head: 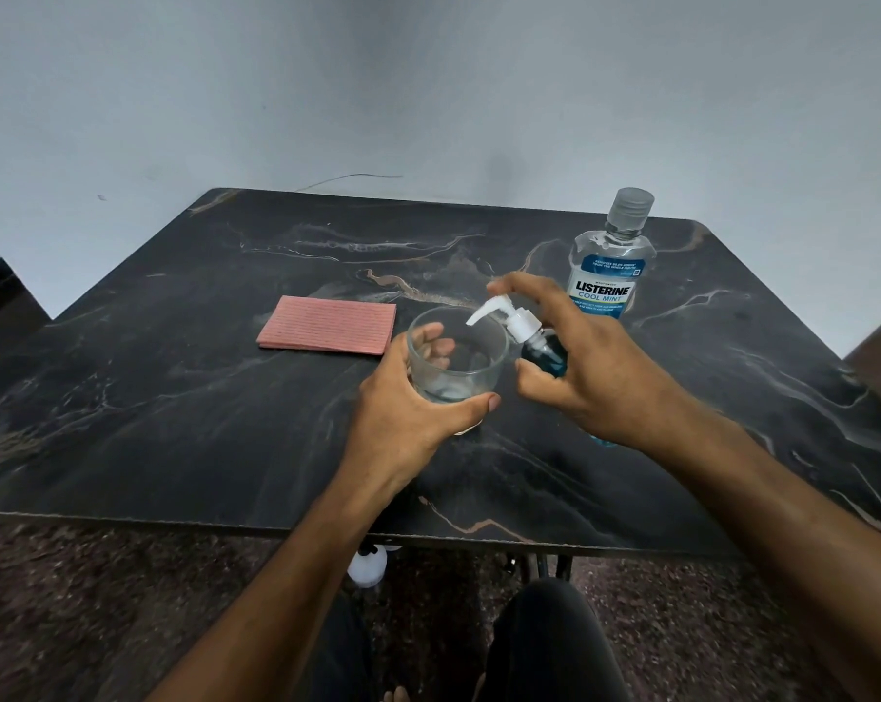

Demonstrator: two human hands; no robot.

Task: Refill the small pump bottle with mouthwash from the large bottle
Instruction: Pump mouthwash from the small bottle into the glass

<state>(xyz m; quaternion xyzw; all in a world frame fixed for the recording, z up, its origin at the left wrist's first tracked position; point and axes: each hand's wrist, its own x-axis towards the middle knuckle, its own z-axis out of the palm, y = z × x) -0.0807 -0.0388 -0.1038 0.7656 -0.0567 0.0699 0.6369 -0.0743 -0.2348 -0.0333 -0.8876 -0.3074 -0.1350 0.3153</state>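
Note:
My right hand (595, 367) grips the small pump bottle (543, 351), which holds blue liquid and is tilted left. Its white pump head (504, 314) has its nozzle over the rim of a clear glass (457, 354). My index finger hovers just above the pump head. My left hand (408, 407) wraps around the glass from the left, holding it just above the table. A little clear liquid lies in the bottom of the glass. The large Listerine mouthwash bottle (611, 260) stands upright and capped behind my right hand.
A folded pink cloth (328, 324) lies on the dark marble-pattern table (175, 387) left of the glass. A white plastic bottle (367, 567) sits on the floor under the table's front edge. My knees are below the table.

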